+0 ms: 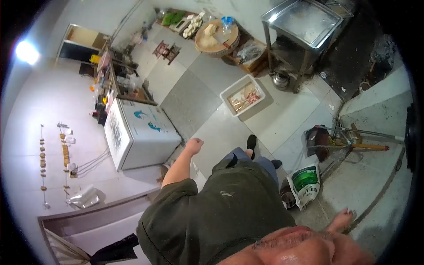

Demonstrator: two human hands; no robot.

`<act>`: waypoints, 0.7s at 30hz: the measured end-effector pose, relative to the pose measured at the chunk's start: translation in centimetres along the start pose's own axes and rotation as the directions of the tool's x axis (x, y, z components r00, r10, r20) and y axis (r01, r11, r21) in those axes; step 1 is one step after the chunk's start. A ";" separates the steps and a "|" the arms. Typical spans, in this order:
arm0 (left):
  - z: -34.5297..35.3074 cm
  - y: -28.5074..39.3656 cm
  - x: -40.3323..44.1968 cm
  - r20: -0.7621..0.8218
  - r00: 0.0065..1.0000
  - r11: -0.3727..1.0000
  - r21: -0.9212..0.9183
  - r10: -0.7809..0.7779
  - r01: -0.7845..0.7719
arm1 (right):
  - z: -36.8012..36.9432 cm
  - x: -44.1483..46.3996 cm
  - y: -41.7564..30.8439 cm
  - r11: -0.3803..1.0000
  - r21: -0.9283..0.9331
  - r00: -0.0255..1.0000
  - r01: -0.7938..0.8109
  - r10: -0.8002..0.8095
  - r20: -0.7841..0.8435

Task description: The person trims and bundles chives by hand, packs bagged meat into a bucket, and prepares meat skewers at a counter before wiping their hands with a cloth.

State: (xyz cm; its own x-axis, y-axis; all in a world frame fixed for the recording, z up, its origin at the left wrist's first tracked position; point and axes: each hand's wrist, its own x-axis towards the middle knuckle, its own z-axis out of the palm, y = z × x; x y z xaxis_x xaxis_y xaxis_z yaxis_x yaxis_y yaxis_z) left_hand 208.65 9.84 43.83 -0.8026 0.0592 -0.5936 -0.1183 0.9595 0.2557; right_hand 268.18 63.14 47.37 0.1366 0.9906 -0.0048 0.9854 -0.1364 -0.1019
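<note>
My left hand (194, 145) hangs in front of my body with its fingers curled in. I see nothing in it; the white chest freezer (152, 132) is to its left, not touched. My right hand (342, 220) is low at the right, small in view. Its fingers look loosely bent and a little apart, and nothing shows in them. Nearest to it is a white and green sack (305, 185) on the floor. Ahead on the tiles lies a white plastic tub (225, 98) with pale and reddish pieces inside, apart from both hands.
Ahead, a round wooden board (231, 43) bears dough and a blue cup (227, 21). A metal tray (293, 22) tops a stand, with a kettle (281, 79) below. A small stool (166, 52) stands farther off. A dustpan (319, 140) and poles are at the right.
</note>
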 end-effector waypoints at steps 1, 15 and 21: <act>-0.5 -0.2 -1.0 0.006 1.000 1.000 -0.020 -0.016 0.016 | 0.9 0.0 -2.4 0.995 0.090 0.999 0.035 -0.038 0.028; -34.7 12.9 -9.4 -0.334 0.227 0.075 -0.413 0.915 -0.908 | 6.3 -22.6 -51.7 0.629 0.512 0.594 0.585 -0.762 0.258; -44.9 9.2 -6.3 -0.363 0.099 -0.188 -0.674 0.926 -0.714 | 12.7 -31.0 -62.0 0.622 0.284 0.481 0.730 -0.762 0.433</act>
State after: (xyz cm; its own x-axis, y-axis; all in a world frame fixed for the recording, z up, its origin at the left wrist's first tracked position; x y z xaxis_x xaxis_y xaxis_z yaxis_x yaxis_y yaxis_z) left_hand 186.37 5.91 84.13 -0.4018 0.7947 0.4549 0.2012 -0.4081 0.8905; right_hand 201.53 41.01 41.19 -0.7295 0.5843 -0.3555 0.6835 0.6408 -0.3496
